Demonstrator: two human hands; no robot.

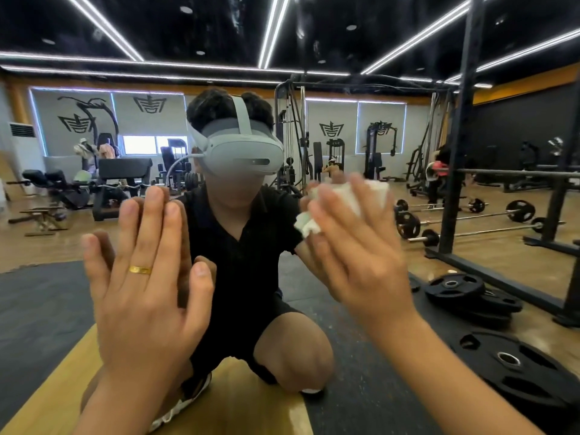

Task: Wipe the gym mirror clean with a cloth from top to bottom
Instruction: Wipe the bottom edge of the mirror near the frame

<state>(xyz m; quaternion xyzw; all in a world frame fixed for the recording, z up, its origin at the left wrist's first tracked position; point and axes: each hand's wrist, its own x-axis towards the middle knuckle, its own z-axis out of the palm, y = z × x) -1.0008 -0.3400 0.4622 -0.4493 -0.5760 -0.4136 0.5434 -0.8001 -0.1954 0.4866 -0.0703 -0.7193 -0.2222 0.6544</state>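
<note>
Straight ahead of me the big wall-mounted gym mirror (314,42) fills nearly everything I see, throwing back the dark ceiling with its white strip lights and rows of machines. At its centre is my own reflection (244,246), crouched low in a black shirt and shorts with a pale grey headset (244,152) on. To the right stands a tall black steel rack (461,120), and below it round black weight plates (508,365) lie on the dark floor mat.

My left hand (141,287) is flat against the glass, fingers straight and slightly spread, holding nothing; its fingertips meet their mirrored twins.

My right hand (354,255) is raised beside my reflected shoulder, blurred, its fingers stretched out and pressing the crumpled white cloth (373,191) onto the mirror. Cloth bulges out above my fingertips, and a corner pokes out at the left edge of that hand.

On my left ring finger sits a plain gold band (140,270).
</note>
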